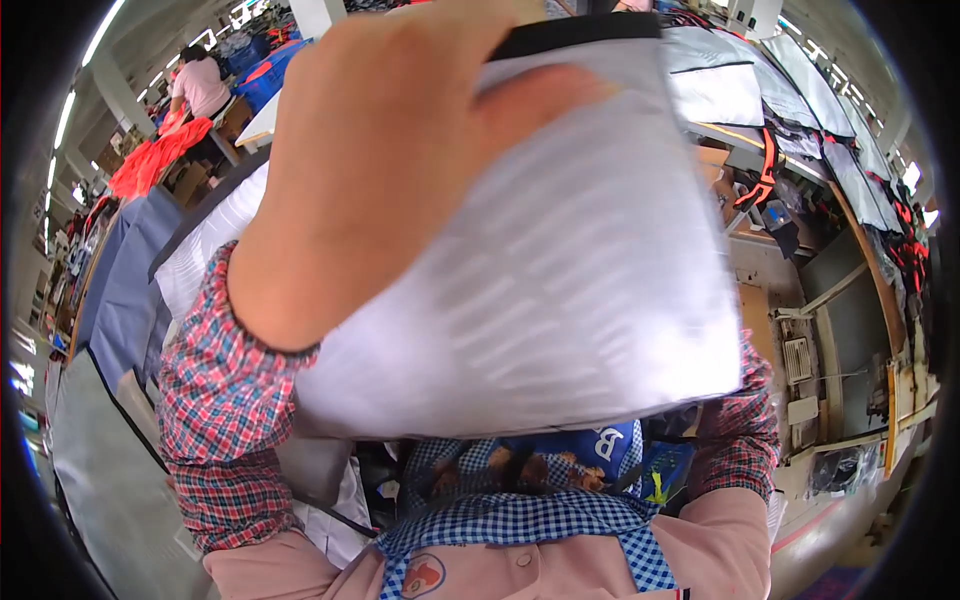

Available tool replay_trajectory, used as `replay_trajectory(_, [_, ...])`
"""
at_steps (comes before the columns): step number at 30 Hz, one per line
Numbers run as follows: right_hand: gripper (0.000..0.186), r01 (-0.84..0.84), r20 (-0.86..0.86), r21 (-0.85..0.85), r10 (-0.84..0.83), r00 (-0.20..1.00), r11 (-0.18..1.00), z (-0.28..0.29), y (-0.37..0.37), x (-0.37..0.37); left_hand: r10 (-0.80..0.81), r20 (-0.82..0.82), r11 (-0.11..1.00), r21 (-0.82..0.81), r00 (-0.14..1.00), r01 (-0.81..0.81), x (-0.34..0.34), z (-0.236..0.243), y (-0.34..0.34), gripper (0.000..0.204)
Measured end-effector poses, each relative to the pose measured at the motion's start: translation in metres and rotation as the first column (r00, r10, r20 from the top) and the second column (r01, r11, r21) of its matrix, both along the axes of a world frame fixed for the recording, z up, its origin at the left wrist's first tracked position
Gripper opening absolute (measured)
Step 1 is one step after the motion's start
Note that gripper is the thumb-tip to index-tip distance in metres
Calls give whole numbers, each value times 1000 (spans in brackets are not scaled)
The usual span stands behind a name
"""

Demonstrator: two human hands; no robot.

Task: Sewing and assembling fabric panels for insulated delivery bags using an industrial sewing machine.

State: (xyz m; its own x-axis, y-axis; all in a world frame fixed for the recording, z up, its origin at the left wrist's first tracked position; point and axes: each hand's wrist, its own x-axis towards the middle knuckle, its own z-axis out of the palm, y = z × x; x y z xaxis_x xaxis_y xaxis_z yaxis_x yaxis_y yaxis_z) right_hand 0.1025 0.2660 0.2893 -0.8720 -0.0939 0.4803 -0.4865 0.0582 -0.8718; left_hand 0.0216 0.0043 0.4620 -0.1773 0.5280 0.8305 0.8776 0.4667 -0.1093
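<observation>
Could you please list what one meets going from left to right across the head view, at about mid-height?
Blue-grey fabric panels → red-and-white plaid sleeve cuff → left hand gripping a silvery quilted fabric piece → wooden sewing workbench. The right hand is hidden behind the silvery piece.

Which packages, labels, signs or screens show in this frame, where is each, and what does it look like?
Silver quilted bag panel: centre, held up close by the left hand, black trim on top.
Blue bag: just below the panel, with white lettering.
Round patch: bottom centre on the checked apron, orange-red.
Silver panels: upper right, laid in a row, black-edged.
No screens or signs visible.
</observation>
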Motion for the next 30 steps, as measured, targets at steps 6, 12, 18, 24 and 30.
replay_trajectory(6, [45,251,-96,-236,-280,955,939,-7,58,57,-373,279,898,-130,885,420,55,-14,-21,52])
replay_trajectory(12, [33,431,47,-168,-429,902,887,-22,92,129,-168,789,590,-399,591,702,59,-101,-30,45])
replay_trajectory(18, [36,143,629,595,-569,530,791,20,111,204,-557,656,457,-271,510,848,110,-197,28,16])
replay_trajectory(24, [35,132,151,920,-643,751,370,2,96,150,-675,639,391,-112,368,913,164,-259,46,15])
replay_trajectory(30, [52,243,137,810,-575,807,534,-114,48,-52,-617,691,388,-148,376,910,176,-278,58,16])
